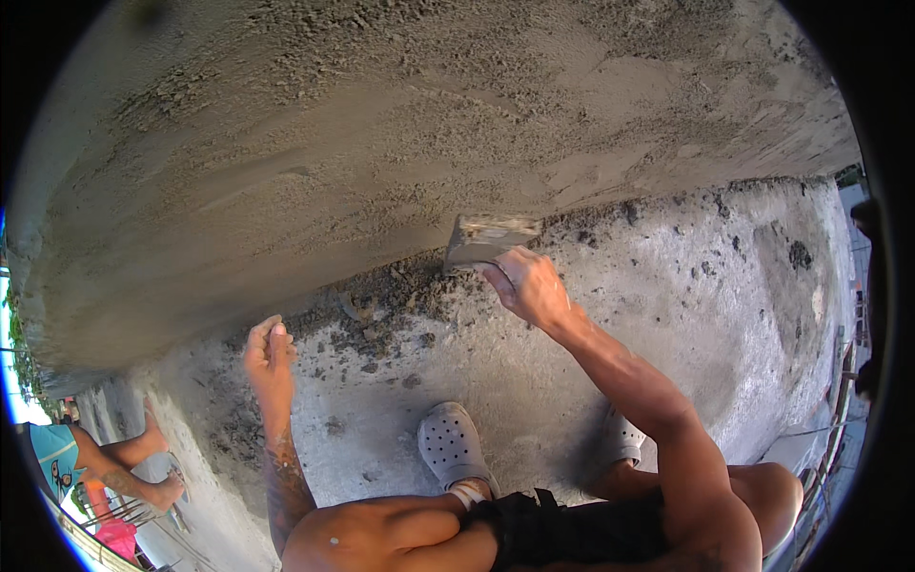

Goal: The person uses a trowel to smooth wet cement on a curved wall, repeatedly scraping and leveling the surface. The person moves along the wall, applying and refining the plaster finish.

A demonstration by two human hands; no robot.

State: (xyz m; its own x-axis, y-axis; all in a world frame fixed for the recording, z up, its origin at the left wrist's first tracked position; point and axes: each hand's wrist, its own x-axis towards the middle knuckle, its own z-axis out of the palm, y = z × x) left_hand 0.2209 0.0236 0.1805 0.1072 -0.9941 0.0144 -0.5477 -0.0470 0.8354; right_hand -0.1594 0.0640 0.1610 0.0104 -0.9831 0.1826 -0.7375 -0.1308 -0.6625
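My right hand (532, 286) is closed round a mortar-smeared plastering float (488, 238). The float meets the foot of the wall, its upper edge slightly blurred. Wet grey plaster (315, 172) coats the wall, smooth in some patches and coarse in others. Off to the left, my left hand (270, 353) hovers close to the wall's base, fingers curled in and thumb pressed against them; nothing shows in it. Between the two hands, dark crumbs of mortar (386, 305) lie heaped along the joint of wall and floor.
Below the wall runs a pale concrete floor (705, 315) spotted with mortar bits. My feet, in light clogs (453, 443), are planted on it. At the far left another person in a teal garment (55, 453) sits or crouches low, near a red object (114, 534).
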